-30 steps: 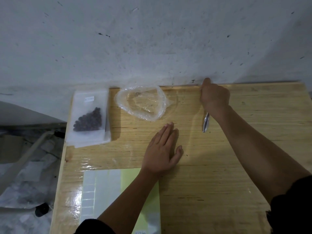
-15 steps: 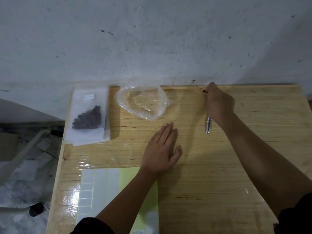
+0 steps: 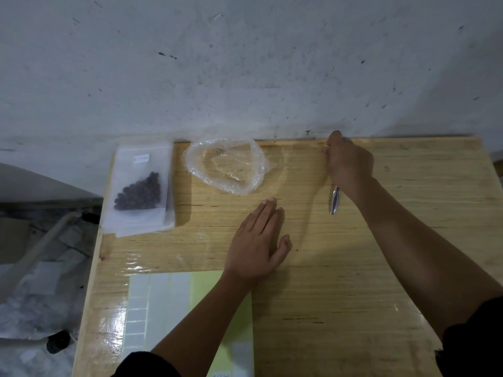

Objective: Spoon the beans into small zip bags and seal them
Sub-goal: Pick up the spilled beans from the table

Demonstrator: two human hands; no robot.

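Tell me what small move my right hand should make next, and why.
Probably lay the spoon down: the right hand grips it at the far edge of the table, the rolled-open clear bag looks empty, and the beans already sit in the zip bag.

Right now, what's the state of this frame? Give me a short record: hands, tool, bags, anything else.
Left hand: flat on the wooden table, holding nothing
Right hand: near the far edge, grips a metal spoon; only the handle shows
Zip bag: far left, dark beans inside, on a stack of bags
Clear plastic bag: open, crumpled, looks empty
Label sheet: near edge
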